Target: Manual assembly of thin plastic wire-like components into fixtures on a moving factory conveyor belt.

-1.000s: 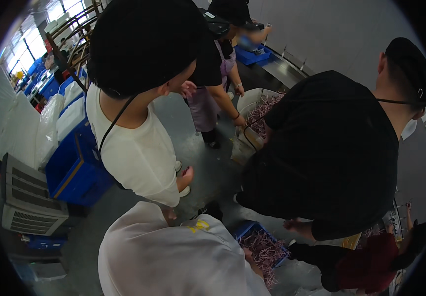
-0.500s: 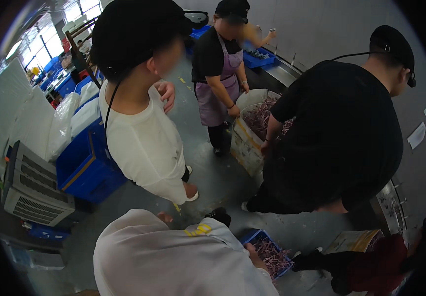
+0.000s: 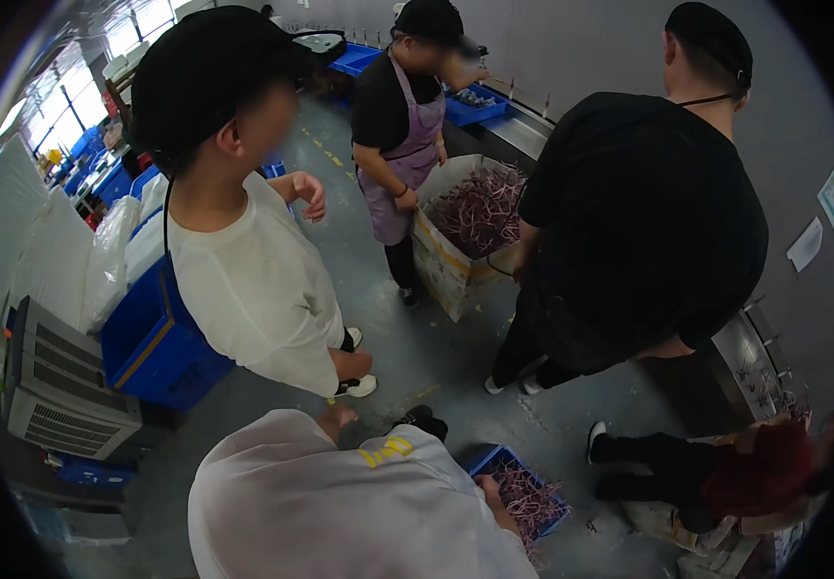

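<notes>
The right grip (image 3: 491, 488) is at the near-left side of a blue crate (image 3: 487, 455), against or just over its rim; its fingers are partly lost in the dimness, so I cannot tell whether they pinch the edge or only rest there. The crate lies to the right of this grip and holds a tangle of thin pinkish strands (image 3: 529, 496), some spilling past the near rim. The left grip (image 3: 341, 417) is well apart from the crate, beyond the white shirt's (image 3: 330, 511) edge; its fingers are too small to tell spread from pressed together.

Farther out, a large pale sack (image 3: 455, 265) full of similar strands stands on the grey floor (image 3: 378, 318). A co-worker in a purple apron (image 3: 415, 145) has a hand at its rim, and a co-worker in black (image 3: 643, 222) stands at its other side. Behind, a blue tray (image 3: 476, 113) sits on the metal desk (image 3: 525, 133) along the wall. To the left are a co-worker in white (image 3: 253, 280), an open blue bin (image 3: 161, 333) and a grey vented unit (image 3: 69, 386).
</notes>
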A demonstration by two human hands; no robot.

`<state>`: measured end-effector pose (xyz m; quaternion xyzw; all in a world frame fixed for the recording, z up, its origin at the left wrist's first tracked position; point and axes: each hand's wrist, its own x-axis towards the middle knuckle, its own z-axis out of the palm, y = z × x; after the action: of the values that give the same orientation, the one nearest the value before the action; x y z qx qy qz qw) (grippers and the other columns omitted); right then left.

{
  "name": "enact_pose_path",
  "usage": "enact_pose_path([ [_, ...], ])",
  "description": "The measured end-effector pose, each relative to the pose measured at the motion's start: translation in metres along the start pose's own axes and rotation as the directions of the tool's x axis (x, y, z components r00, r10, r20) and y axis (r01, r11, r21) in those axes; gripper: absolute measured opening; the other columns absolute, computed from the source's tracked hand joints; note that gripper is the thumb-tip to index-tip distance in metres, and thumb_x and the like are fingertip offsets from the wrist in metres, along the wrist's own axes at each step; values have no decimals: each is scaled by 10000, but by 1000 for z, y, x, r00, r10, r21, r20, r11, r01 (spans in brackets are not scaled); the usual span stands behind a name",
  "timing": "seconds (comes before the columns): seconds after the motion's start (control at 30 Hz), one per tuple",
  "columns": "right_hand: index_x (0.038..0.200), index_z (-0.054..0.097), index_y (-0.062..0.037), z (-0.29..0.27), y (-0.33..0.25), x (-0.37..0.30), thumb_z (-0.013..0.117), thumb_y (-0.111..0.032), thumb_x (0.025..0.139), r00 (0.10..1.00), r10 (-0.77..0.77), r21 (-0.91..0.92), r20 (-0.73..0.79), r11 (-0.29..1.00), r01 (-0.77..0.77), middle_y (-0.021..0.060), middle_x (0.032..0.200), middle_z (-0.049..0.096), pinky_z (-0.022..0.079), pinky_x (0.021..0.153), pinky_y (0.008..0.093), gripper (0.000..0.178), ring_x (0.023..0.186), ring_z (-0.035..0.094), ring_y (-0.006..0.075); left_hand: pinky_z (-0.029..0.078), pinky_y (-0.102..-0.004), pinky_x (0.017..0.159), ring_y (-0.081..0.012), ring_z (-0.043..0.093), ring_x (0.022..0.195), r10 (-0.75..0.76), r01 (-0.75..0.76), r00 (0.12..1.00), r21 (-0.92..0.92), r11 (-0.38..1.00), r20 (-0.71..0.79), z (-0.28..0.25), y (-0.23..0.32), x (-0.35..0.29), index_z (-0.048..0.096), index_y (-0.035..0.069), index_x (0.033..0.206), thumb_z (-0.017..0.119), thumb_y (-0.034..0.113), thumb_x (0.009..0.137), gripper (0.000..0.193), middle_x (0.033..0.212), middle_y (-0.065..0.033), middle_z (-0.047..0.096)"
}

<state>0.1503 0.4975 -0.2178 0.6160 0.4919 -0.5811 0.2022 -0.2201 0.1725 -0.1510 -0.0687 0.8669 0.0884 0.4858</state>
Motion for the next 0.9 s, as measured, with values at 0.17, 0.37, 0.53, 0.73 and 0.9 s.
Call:
enact_pose_path([
  [0.17, 802, 705, 35, 7, 75, 110, 630, -99, 770, 1000, -1, 391, 6, 920, -1, 125, 722, 636, 492, 599, 373, 157, 629, 607, 237, 529, -380, 652, -234, 653, 670, 373, -383, 923, 124, 915, 96, 17, 54, 18, 719, 24, 818, 689, 388, 794, 366, 716, -106, 667],
  [0.37, 711, 623, -18, -24, 30, 56, 633, -84, 820, 994, -32, 809, 105, 584, -66, 120, 609, 541, 465, 498, 376, 128, 568, 585, 251, 513, -346, 506, -192, 622, 561, 218, -205, 966, -107, 973, 136, 37, 101, 20, 682, 12, 771, 633, 393, 856, 393, 675, -116, 652],
  [0.53, 808, 612, -37, -50, -15, 34, 604, -132, 878, 969, 242, 824, -50, 558, -97, 116, 695, 588, 502, 548, 404, 118, 585, 576, 270, 574, -360, 617, -223, 699, 688, 199, -191, 965, -65, 979, 173, 38, 158, 40, 734, 3, 850, 628, 388, 836, 400, 795, -146, 718],
  [0.73, 664, 528, -82, -99, -50, 49, 651, -249, 838, 983, 174, 814, -59, 578, -54, 98, 591, 565, 505, 453, 369, 271, 500, 591, 255, 570, -397, 796, -304, 725, 855, 284, -284, 958, -2, 959, 44, 41, 233, 76, 746, 19, 985, 634, 457, 838, 475, 918, -169, 739],
  [0.9, 662, 528, -89, -137, -58, 67, 622, -234, 848, 957, 247, 778, -150, 627, -40, 93, 595, 572, 475, 432, 360, 254, 494, 587, 239, 569, -334, 763, -217, 740, 788, 257, -250, 953, -64, 966, 158, 24, 336, 47, 753, 41, 879, 626, 465, 881, 443, 835, -100, 749],
])
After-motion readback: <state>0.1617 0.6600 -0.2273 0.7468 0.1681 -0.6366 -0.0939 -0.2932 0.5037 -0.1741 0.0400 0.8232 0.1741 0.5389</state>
